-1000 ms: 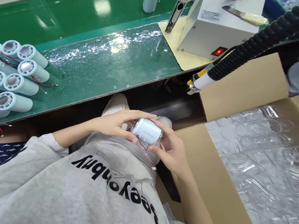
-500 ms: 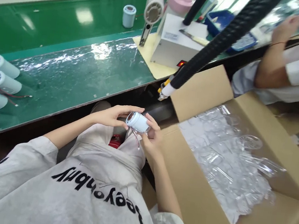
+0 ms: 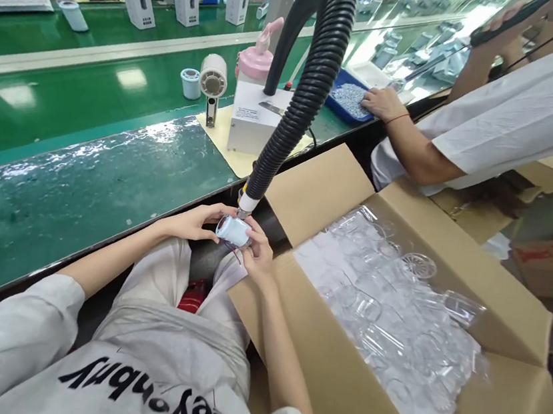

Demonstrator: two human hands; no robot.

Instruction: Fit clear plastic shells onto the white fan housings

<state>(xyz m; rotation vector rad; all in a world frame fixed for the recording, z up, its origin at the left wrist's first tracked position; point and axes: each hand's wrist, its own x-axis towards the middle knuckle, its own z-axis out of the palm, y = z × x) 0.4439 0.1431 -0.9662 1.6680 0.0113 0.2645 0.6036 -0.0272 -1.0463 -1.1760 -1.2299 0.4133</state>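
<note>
Pale blue cylinder housing (image 3: pixel 234 231) is held between both hands above the lap: left hand (image 3: pixel 197 221) closes fingers over its top, right hand (image 3: pixel 258 258) grips it from below. Just above the grip hangs the nozzle of a black corrugated hose (image 3: pixel 306 83). To the right of the grip stands a cardboard box (image 3: pixel 383 408) with clear plastic parts (image 3: pixel 394 315).

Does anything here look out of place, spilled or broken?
Nothing looks spilled or broken. The one oddity: thin red wires dangle loose from the pale blue cylinder held between the left hand and right hand, under the black hose nozzle.
</note>
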